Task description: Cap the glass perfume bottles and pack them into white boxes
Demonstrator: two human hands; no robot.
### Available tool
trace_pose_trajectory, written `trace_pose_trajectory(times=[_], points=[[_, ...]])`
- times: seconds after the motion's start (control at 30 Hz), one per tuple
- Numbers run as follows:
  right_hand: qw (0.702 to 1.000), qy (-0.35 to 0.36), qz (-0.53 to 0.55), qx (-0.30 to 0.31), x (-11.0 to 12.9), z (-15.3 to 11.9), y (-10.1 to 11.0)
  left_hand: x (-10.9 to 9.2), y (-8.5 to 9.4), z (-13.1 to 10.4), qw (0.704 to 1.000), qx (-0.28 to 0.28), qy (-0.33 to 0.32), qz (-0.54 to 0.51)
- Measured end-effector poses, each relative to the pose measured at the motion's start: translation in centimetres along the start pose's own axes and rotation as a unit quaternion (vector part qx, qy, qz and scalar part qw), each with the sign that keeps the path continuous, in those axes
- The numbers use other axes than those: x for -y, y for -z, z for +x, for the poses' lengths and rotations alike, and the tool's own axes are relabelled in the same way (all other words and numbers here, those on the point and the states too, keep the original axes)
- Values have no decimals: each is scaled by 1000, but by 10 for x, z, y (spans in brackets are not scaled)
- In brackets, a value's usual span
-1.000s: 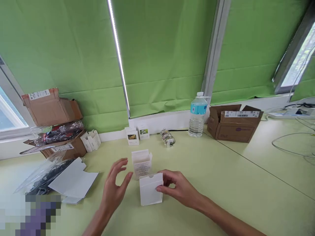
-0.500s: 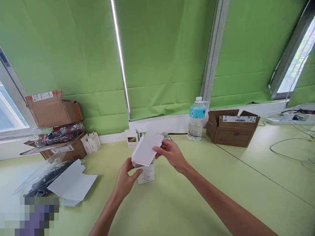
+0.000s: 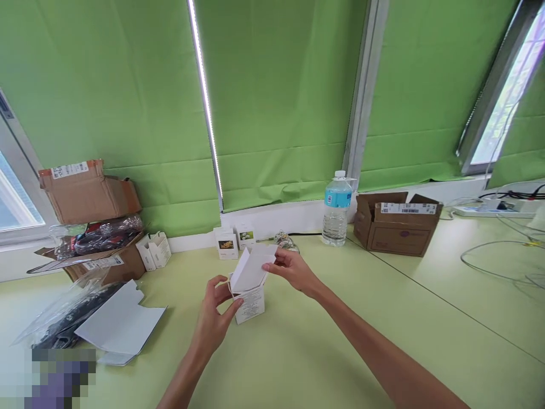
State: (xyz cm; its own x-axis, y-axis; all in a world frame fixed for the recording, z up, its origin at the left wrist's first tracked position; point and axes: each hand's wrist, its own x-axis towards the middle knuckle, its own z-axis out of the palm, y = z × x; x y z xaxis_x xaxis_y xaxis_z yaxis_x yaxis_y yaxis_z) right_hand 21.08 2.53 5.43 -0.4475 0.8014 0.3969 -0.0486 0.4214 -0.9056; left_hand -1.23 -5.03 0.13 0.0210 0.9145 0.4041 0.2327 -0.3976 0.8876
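Observation:
A small white box [image 3: 250, 304] with fine printed text on its front stands on the table, its top open. My left hand [image 3: 216, 312] holds it by the left side, thumb at the front corner and fingers curled at the upper left edge. A folded piece of white card [image 3: 252, 270] slants up out of the box's opening; its lower end is hidden behind the front wall. My right hand [image 3: 293, 271] pinches the card's upper right edge between thumb and fingers. Behind the card are small white boxes with pictures [image 3: 227, 244] and a shiny wrapped bundle [image 3: 286, 241].
A water bottle [image 3: 337, 209] and an open cardboard box [image 3: 398, 224] stand by the wall at right. Stacked cartons [image 3: 91, 196], small white cartons [image 3: 154, 251], flat white cardboard [image 3: 121, 324] and a plastic-wrapped dark item [image 3: 70, 315] are at left. Cables [image 3: 489, 255] lie far right.
The white card has moved down into the box's opening, with my right hand lowering alongside it. My left hand stays at the box's left side. The whole view has shifted slightly.

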Motion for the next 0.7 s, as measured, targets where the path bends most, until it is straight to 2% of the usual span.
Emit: trace_pose_trajectory(times=[0.27, 0.53, 0.7], points=[[990, 32, -141, -8, 19, 1, -13, 1, 4, -1, 997, 17, -26, 73], [973, 48, -226, -13, 23, 0, -8, -1, 0, -1, 995, 6, -24, 99], [962, 58, -268, -16, 33, 0, -13, 2, 1, -1, 993, -5, -42, 113]])
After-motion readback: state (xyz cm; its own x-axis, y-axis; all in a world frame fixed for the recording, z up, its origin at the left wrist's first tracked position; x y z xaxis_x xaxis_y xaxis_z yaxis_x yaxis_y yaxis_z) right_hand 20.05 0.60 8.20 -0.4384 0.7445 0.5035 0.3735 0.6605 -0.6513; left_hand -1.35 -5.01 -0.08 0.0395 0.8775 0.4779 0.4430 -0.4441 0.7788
